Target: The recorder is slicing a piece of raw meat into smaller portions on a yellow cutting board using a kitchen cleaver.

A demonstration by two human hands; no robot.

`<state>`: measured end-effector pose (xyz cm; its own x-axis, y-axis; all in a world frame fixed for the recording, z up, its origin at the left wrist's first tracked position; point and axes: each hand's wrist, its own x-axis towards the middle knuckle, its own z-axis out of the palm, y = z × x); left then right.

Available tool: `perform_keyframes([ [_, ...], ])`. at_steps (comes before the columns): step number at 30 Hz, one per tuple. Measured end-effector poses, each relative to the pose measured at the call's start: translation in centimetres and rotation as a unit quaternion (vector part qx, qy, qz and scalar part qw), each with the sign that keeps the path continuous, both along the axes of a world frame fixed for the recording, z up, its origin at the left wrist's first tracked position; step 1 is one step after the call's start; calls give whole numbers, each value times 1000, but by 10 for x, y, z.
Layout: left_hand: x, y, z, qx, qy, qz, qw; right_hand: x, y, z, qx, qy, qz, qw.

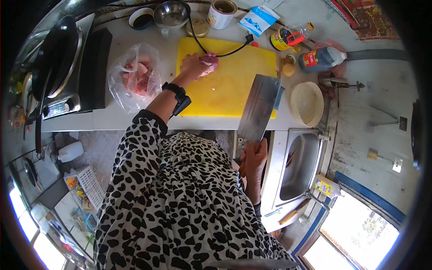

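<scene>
My left hand (192, 66), with a black watch on the wrist, grips a piece of raw red meat (209, 61) on the yellow cutting board (229, 94), near its upper-left part. My right hand (254, 157) is closed round the handle of a large cleaver (259, 105), whose broad blade points up over the board's right side. Left of the board lies a clear plastic bag (134, 76) of raw meat pieces. A black cable (229, 53) runs across the top of the board.
At left are a stove (63, 108) and pan (54, 54). Behind stand a metal bowl (171, 12), can (222, 13), white-blue packet (260, 19) and bottles (317, 58). At right are a cream basket (306, 103) and steel sink (295, 166), below the counter's front edge (99, 127).
</scene>
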<state>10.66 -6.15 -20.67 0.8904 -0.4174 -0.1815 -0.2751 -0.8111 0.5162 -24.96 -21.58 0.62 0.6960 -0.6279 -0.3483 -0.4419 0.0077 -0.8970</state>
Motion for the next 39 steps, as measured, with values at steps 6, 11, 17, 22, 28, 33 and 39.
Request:
perform_keyframes([
  [6,-55,-31,82,-62,-89,81,991,3,-42,2,40,-38,45,997],
  [11,-72,-36,148,-343,202,71,914,8,-85,-2,16,-19,79,997],
  [17,-78,-27,124,-88,147,-42,984,24,-116,-3,90,-49,89,991],
  [22,-106,-27,111,-7,-49,9,999,25,-131,-17,46,-2,125,991],
  [28,-132,-57,111,-96,-229,-89,965,34,-131,-21,-62,42,221,972],
  [33,-139,-68,92,-81,-235,-83,965,71,-119,-14,-278,-1,353,893],
  [39,-130,-67,96,-125,-221,-96,962,85,-106,-39,-416,13,404,815],
])
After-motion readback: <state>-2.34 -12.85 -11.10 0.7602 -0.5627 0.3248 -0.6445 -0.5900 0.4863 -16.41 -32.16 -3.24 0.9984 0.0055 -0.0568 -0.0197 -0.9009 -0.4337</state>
